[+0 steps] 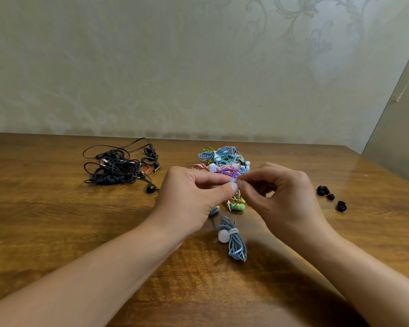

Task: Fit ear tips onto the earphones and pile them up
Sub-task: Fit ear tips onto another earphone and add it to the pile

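My left hand [194,197] pinches a light-blue earbud [233,182] between thumb and forefinger above the table. My right hand [281,197] meets it fingertip to fingertip, pinching at the bud's end; what it holds is too small to tell. From the left hand a bundled blue-grey cable [236,241] with a white ear tip [223,236] trails down onto the table. Behind the hands lies a pile of coloured earphones [222,159]. A green and yellow earbud [237,206] shows between the hands. Several loose black ear tips [331,197] lie to the right.
A tangle of black earphones [121,166] lies at the back left of the wooden table [57,220]. One black earbud [151,187] lies apart from it. A patterned wall rises behind the table's far edge.
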